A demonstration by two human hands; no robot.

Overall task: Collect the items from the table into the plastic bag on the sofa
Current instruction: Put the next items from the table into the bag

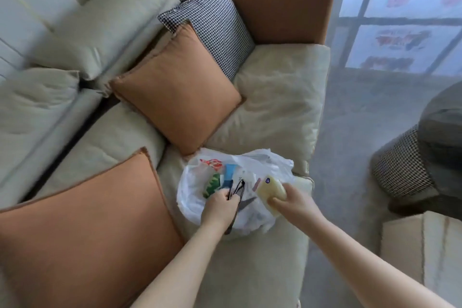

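Note:
A white plastic bag [265, 165] lies open on the pale sofa seat [275, 107]. Inside it I see a green patterned item [212, 184] and a blue item [229, 174]. My left hand [220, 207] hovers over the bag's near left side, closed on a pair of dark-framed glasses [237, 189] whose lenses point into the bag. My right hand [292, 201] is at the bag's right edge, gripping a pale yellow block [271, 189] with a small purple sticker. The table is out of view.
Two orange cushions [177, 87] [82, 232] and a checked cushion [212, 23] lie on the sofa left of and behind the bag. A brown sofa arm [282, 8] stands at the back. A dark checked pouf [405, 165] and a pale box [422, 250] sit on the grey floor at right.

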